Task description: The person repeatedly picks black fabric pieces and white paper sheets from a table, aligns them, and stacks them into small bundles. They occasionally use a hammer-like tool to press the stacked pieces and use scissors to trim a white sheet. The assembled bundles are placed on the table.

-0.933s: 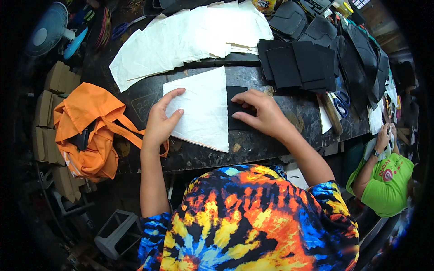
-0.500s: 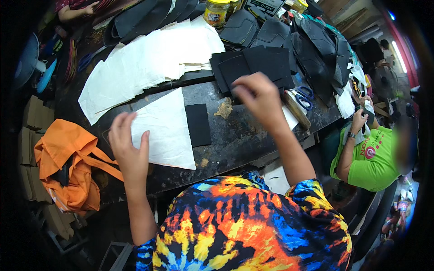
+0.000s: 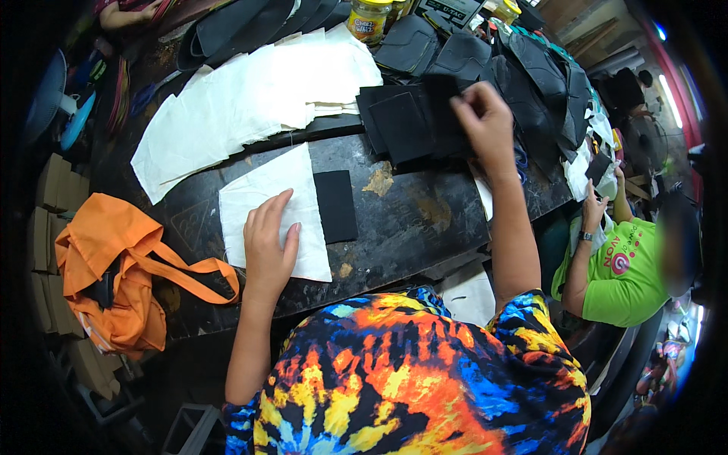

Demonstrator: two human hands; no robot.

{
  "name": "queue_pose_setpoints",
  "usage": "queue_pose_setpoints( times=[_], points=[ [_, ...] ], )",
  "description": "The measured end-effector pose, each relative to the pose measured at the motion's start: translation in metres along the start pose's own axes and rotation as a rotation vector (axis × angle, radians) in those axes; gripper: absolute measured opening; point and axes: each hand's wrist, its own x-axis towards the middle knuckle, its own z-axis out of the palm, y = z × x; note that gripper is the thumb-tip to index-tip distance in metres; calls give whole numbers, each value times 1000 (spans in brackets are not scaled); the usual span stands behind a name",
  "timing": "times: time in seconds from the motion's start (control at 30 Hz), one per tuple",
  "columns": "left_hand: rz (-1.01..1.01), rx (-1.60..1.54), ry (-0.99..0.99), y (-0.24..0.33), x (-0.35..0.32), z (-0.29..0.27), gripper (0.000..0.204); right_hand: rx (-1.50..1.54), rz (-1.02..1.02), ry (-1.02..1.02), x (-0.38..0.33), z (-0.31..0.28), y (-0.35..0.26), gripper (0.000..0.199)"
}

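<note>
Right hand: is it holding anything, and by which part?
The right hand pinches a black fabric piece by its top right edge, at the black stack. The left hand only presses the white sheet.

A small sewing or bag-making workshop: a scuffed dark desk carries stacks of cut white cloth pieces, black fabric panels and half-made black bags, with another person working close alongside

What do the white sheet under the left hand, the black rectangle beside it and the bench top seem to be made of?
White sheet: thin woven cloth by its look, matte, with frayed edges, flat under the left hand.
Black rectangle: matte, clean-cut, perhaps foam, felt or stiff fabric.
Bench top: dark, hard, worn, with tan glue-like patches; material unclear.
</note>
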Motion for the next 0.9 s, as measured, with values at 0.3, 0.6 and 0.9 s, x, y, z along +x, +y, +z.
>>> queue_pose_setpoints(
  times=[0.3,0.6,0.9],
  points=[
    [15,-3,15,-1,-2,-2,42,559,117,-318,-53,7,-67,42],
    [17,-14,13,4,0,-2,35,669,492,-643,-116,85,-105,40],
    [3,-7,3,4,-1,-3,34,625,468,-588,-129,103,-105,44]
  ],
)
